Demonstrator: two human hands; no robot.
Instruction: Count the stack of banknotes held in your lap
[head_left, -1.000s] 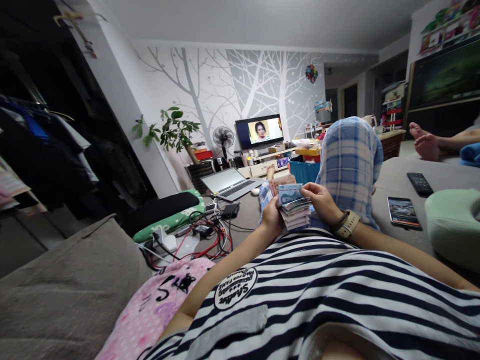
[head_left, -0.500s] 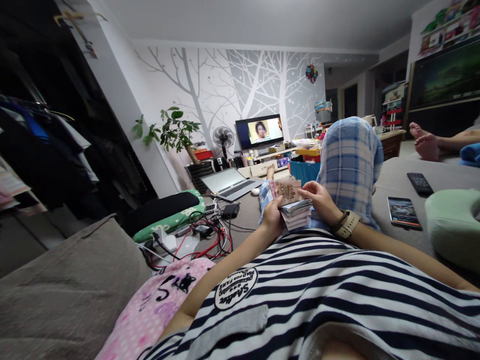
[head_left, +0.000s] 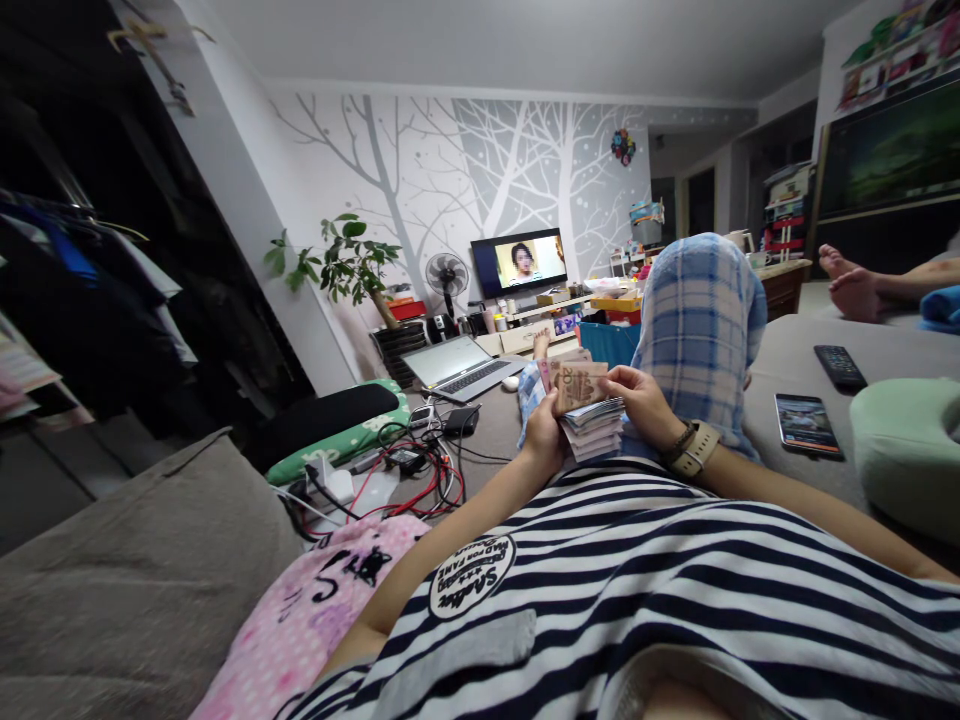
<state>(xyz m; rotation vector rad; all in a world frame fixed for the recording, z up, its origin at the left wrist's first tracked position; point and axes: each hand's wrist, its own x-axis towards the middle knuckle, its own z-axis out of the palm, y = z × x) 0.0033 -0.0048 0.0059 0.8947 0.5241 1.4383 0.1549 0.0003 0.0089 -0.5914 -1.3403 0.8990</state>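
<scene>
A bundle of banknotes [head_left: 594, 432] is held in front of the striped shirt [head_left: 600, 545], between the fingers of both hands. Its left side is clasped by the left hand [head_left: 546, 438], with the thumb pressed near the edge and the other fingers largely hidden behind the paper. A brown note [head_left: 582, 386], marked 20, is spread above the rest; its left end is met by the left thumb, and its upper right corner is pinched between the thumb and forefinger of the right hand [head_left: 642, 402]. The long axis of this note is set roughly crosswise, from the left thumb to the right fingertips, with the figure 20 placed nearer the left thumb. Below the fingertips, the layered ends of the bundle are fanned and pointed down toward the shirt; whether they are folded over cannot be told for certain. More pinkish notes [head_left: 545, 374] are seen just beyond the left thumb. Farther off, past the right fingers, a raised knee is covered by plaid trousers [head_left: 697, 305].
</scene>
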